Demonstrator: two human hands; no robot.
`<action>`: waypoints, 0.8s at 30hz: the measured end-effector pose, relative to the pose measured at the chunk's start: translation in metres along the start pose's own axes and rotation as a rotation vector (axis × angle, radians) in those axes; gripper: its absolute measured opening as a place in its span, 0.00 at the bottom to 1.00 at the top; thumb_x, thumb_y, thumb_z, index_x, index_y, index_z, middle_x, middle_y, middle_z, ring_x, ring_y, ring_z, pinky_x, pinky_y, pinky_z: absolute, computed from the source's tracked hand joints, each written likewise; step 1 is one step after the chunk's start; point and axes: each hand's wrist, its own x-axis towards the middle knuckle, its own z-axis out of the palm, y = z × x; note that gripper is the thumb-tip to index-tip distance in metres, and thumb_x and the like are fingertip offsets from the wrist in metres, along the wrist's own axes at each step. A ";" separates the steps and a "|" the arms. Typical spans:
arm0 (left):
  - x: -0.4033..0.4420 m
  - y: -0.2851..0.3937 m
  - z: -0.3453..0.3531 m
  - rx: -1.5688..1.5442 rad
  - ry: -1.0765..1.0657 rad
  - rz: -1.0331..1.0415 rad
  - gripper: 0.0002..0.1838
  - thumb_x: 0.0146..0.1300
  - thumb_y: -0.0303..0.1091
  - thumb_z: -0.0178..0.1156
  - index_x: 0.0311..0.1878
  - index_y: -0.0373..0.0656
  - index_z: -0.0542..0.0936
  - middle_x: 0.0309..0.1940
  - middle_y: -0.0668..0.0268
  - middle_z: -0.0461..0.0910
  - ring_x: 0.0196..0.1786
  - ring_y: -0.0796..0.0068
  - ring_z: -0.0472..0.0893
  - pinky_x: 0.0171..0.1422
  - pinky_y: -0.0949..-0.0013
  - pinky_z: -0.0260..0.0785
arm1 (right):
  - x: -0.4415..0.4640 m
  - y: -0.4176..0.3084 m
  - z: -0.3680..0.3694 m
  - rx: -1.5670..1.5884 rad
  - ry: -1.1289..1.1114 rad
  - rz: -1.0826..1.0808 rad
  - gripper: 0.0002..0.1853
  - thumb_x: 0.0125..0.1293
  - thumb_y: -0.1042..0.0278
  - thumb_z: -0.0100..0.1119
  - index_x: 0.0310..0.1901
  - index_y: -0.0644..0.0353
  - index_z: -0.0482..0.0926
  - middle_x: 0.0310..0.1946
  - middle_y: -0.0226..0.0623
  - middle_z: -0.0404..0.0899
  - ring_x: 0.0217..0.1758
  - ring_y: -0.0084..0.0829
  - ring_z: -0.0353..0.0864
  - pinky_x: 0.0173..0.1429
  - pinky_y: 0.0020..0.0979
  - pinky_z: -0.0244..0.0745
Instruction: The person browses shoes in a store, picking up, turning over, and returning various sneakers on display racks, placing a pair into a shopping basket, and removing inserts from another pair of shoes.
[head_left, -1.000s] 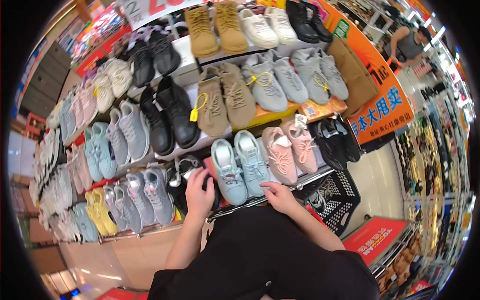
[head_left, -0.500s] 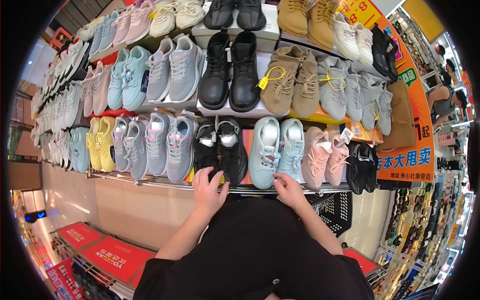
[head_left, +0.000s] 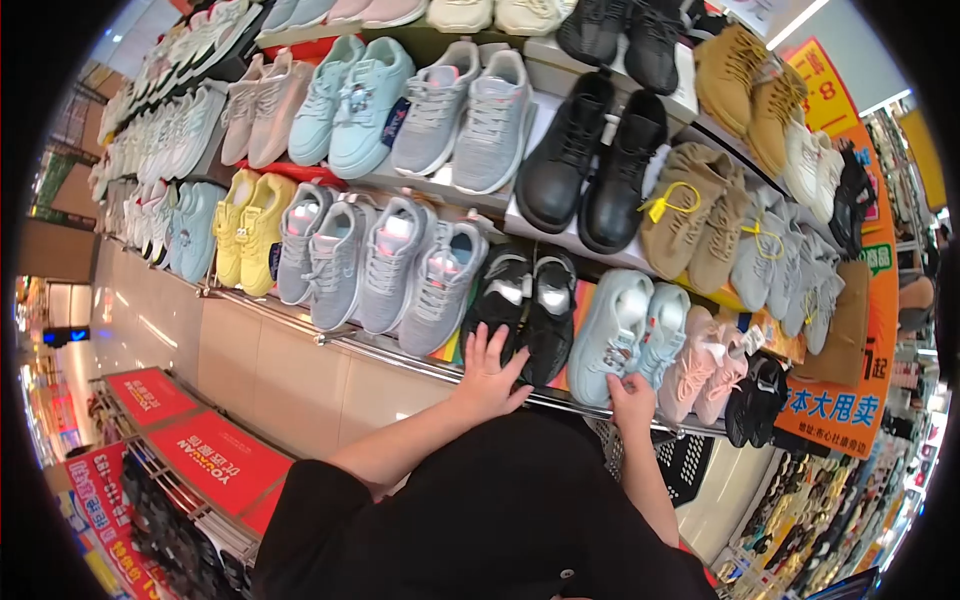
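Note:
My left hand (head_left: 488, 380) is open, fingers spread, at the toes of a pair of black shoes (head_left: 550, 315) on the lowest shelf row; it holds nothing. My right hand (head_left: 632, 402) has thumb and fingers pressed together at the toes of a light blue pair (head_left: 610, 335). Whether anything is between those fingertips I cannot make out. Pink shoes (head_left: 692, 375) stand just right of that hand, and grey sneakers (head_left: 440, 290) are left of the black pair.
Black boots (head_left: 625, 170), tan shoes (head_left: 690, 205) and grey shoes fill the row above. A metal rail (head_left: 400, 362) runs along the shelf front. A black basket (head_left: 685, 465) is below at the right. Red signs (head_left: 215, 455) lie lower left, and an orange sign (head_left: 835, 405) stands right.
The view has swung left, so the shelves sit further right and tilted. My left hand's fingers have spread over the black shoes; my right hand's fingers have come together near the light blue toes.

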 end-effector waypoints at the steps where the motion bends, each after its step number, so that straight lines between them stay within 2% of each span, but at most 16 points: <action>1: 0.000 0.000 0.002 0.004 -0.001 0.001 0.37 0.50 0.49 0.73 0.63 0.50 0.74 0.73 0.41 0.47 0.74 0.25 0.43 0.73 0.28 0.41 | 0.002 0.004 -0.001 0.002 0.011 -0.008 0.15 0.63 0.62 0.68 0.29 0.64 0.75 0.12 0.35 0.73 0.08 0.24 0.70 0.11 0.28 0.61; 3: -0.001 0.000 0.004 0.010 0.007 0.019 0.38 0.49 0.50 0.73 0.64 0.50 0.74 0.73 0.39 0.46 0.74 0.23 0.41 0.73 0.28 0.40 | 0.001 -0.001 0.001 0.010 0.039 0.005 0.15 0.63 0.63 0.68 0.27 0.64 0.74 0.11 0.34 0.73 0.09 0.24 0.70 0.11 0.27 0.61; 8: 0.000 0.006 -0.002 0.006 0.016 0.009 0.35 0.53 0.49 0.71 0.64 0.48 0.74 0.74 0.41 0.45 0.75 0.25 0.41 0.73 0.28 0.40 | 0.004 0.010 -0.001 0.028 0.037 -0.055 0.15 0.65 0.63 0.66 0.28 0.64 0.75 0.12 0.34 0.73 0.08 0.23 0.69 0.11 0.26 0.61; 10: 0.000 0.008 -0.008 0.017 0.012 0.025 0.34 0.55 0.48 0.70 0.64 0.47 0.74 0.75 0.41 0.45 0.75 0.26 0.41 0.74 0.28 0.41 | 0.003 0.017 -0.003 0.094 0.028 -0.082 0.13 0.67 0.64 0.64 0.32 0.66 0.77 0.14 0.35 0.76 0.09 0.22 0.70 0.12 0.26 0.62; 11: 0.000 0.009 -0.011 -0.005 -0.002 0.013 0.32 0.55 0.47 0.70 0.63 0.47 0.75 0.74 0.41 0.45 0.75 0.26 0.42 0.74 0.29 0.41 | -0.003 0.024 -0.004 0.168 0.032 -0.137 0.10 0.70 0.66 0.60 0.37 0.66 0.78 0.19 0.34 0.78 0.14 0.21 0.73 0.17 0.24 0.66; 12: 0.000 0.010 -0.015 -0.025 -0.015 0.000 0.31 0.56 0.46 0.69 0.63 0.47 0.75 0.74 0.41 0.46 0.75 0.26 0.43 0.75 0.30 0.42 | -0.011 0.031 -0.005 0.176 0.046 -0.140 0.10 0.70 0.66 0.60 0.37 0.66 0.78 0.19 0.34 0.78 0.14 0.21 0.73 0.17 0.24 0.66; 14: -0.002 0.012 -0.024 -0.077 0.020 0.003 0.29 0.55 0.42 0.70 0.61 0.48 0.76 0.73 0.45 0.52 0.75 0.30 0.47 0.75 0.32 0.44 | -0.033 0.050 -0.009 0.228 0.159 -0.272 0.09 0.71 0.67 0.59 0.41 0.66 0.79 0.23 0.32 0.78 0.20 0.19 0.75 0.24 0.23 0.68; 15: -0.006 0.012 -0.028 -0.078 0.029 -0.001 0.29 0.55 0.40 0.70 0.61 0.48 0.76 0.73 0.46 0.53 0.76 0.31 0.48 0.75 0.33 0.43 | -0.049 0.060 -0.015 0.137 0.245 -0.281 0.10 0.71 0.68 0.58 0.44 0.67 0.80 0.23 0.30 0.77 0.24 0.19 0.76 0.28 0.24 0.70; 18: -0.023 0.015 -0.044 -0.056 0.028 0.027 0.28 0.55 0.37 0.70 0.60 0.47 0.76 0.72 0.47 0.55 0.74 0.35 0.53 0.75 0.37 0.47 | -0.095 0.095 -0.043 -0.181 0.537 -0.377 0.12 0.66 0.70 0.59 0.48 0.64 0.80 0.33 0.45 0.82 0.36 0.37 0.81 0.44 0.36 0.76; 20: -0.039 0.012 -0.050 -0.058 0.029 0.017 0.29 0.54 0.36 0.70 0.61 0.46 0.75 0.70 0.47 0.57 0.72 0.38 0.57 0.74 0.41 0.50 | -0.126 0.133 -0.069 -0.467 0.688 -0.413 0.17 0.64 0.68 0.59 0.54 0.62 0.78 0.48 0.54 0.79 0.50 0.49 0.78 0.57 0.45 0.72; 22: -0.055 0.010 -0.057 -0.033 0.046 0.077 0.29 0.54 0.36 0.70 0.61 0.45 0.75 0.67 0.46 0.59 0.69 0.40 0.61 0.72 0.44 0.53 | -0.158 0.160 -0.082 -0.689 0.801 -0.116 0.24 0.64 0.62 0.61 0.60 0.60 0.75 0.62 0.55 0.72 0.61 0.53 0.73 0.64 0.47 0.69; 23: -0.064 0.007 -0.058 -0.060 0.012 0.055 0.29 0.54 0.36 0.69 0.61 0.45 0.75 0.66 0.46 0.60 0.69 0.40 0.61 0.72 0.43 0.53 | -0.170 0.176 -0.086 -0.799 0.783 0.102 0.29 0.64 0.54 0.60 0.65 0.54 0.72 0.65 0.55 0.69 0.64 0.55 0.71 0.65 0.50 0.68; 24: -0.072 0.008 -0.062 -0.088 -0.024 0.030 0.29 0.55 0.37 0.69 0.61 0.45 0.75 0.65 0.45 0.61 0.69 0.41 0.61 0.73 0.42 0.52 | -0.181 0.187 -0.087 -0.836 0.753 0.242 0.30 0.64 0.51 0.60 0.66 0.51 0.71 0.65 0.52 0.70 0.64 0.55 0.72 0.64 0.53 0.68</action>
